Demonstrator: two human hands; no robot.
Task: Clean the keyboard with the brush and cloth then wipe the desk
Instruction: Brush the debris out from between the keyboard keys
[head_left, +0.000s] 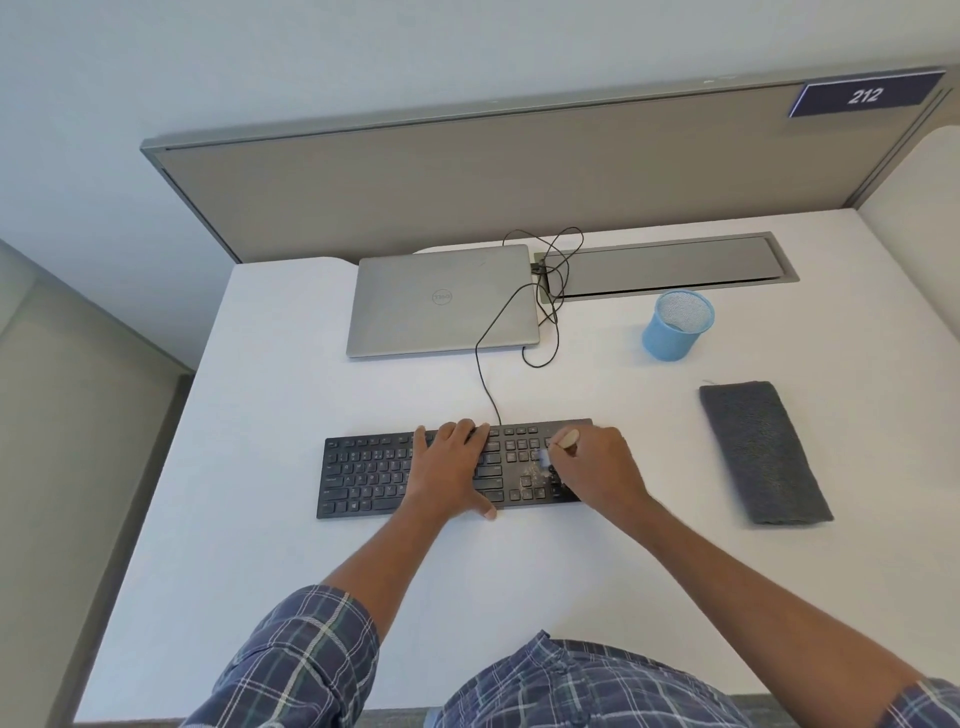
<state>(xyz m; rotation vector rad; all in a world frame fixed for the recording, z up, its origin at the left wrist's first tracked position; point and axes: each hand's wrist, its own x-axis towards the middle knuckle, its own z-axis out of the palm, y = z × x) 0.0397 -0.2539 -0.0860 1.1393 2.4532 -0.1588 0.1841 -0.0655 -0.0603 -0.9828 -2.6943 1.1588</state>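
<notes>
A black keyboard lies on the white desk in front of me. My left hand rests flat on its middle with fingers spread, holding it down. My right hand grips a small brush with a wooden handle over the number pad at the right end; pale bristles touch the keys, where light crumbs and dust lie. A folded grey cloth lies on the desk to the right of the keyboard, apart from both hands.
A closed silver laptop sits behind the keyboard, and the keyboard's black cable loops beside it. A blue mesh cup stands at the back right. A grey cable hatch and a partition panel close the desk's far edge.
</notes>
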